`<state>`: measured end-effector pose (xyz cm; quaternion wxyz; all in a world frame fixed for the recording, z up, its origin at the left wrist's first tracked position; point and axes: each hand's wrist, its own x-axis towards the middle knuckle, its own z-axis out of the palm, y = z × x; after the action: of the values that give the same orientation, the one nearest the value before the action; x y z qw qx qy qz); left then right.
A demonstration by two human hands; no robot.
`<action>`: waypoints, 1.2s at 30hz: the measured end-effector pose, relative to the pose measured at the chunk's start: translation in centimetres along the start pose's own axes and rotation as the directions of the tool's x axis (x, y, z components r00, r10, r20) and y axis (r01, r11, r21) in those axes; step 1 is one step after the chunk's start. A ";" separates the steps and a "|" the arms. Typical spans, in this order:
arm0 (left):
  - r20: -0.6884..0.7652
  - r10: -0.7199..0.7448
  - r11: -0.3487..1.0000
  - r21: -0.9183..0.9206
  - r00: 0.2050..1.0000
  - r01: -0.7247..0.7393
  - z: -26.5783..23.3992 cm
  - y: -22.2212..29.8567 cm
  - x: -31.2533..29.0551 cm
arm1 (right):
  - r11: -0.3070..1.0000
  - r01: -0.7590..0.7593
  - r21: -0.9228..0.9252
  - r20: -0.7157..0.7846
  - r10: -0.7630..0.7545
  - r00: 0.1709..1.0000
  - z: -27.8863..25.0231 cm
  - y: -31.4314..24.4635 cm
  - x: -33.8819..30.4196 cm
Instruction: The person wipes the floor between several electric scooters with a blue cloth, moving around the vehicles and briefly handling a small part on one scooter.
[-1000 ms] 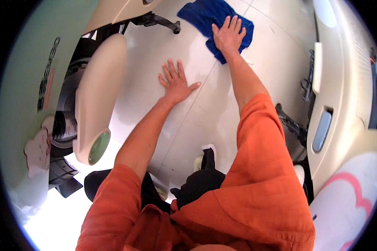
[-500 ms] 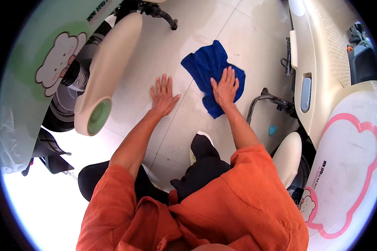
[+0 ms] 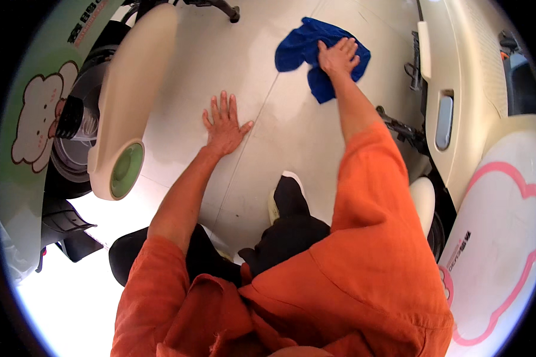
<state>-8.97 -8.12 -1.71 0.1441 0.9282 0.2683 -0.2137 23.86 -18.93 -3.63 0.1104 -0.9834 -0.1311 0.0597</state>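
Observation:
A dark blue cloth (image 3: pixel 301 47) lies spread and creased on the tiled floor (image 3: pixel 280 137), ahead and to the right. My right hand (image 3: pixel 339 56) rests flat on the cloth's right part, fingers stretched out and the arm reaching far forward. Bare floor is under my left hand (image 3: pixel 225 127), which is pressed down with its fingers spread, left of a tile joint. Nothing is in the left hand, and it is well apart from the cloth.
Scooters flank me: one at the left with a cream side cover (image 3: pixel 138 89) and green round cap (image 3: pixel 127 169), one at the right with a cream body (image 3: pixel 467 71). A black kickstand (image 3: pixel 399 128) juts out at right. My shoe (image 3: pixel 273 207) stands between them.
My right hand has slid the blue cloth forward and slightly right, bunching its shape differently. My left hand stays planted on the floor. The view has shifted a little.

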 end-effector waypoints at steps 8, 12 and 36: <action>0.014 0.020 0.957 -0.289 1.000 -0.015 -1.1 -1.6 1.1 | 0.805 0.587 -0.085 -0.024 -0.590 0.807 2.2 -4.9 -16.2; -0.064 0.033 0.885 -0.462 0.997 -0.059 -2.1 -7.3 2.4 | 0.659 0.752 0.003 0.077 -0.750 0.657 0.2 -6.4 -23.7; -0.840 0.488 -0.023 -0.285 0.239 -0.958 -35.5 -0.7 -22.9 | 0.615 0.786 0.066 0.124 -0.786 0.605 0.5 -2.3 -28.4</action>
<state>-15.50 -3.97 39.79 0.5569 0.7428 -0.2109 0.3060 -4.02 -24.35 -1.04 0.1181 -0.8190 -0.5565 0.0748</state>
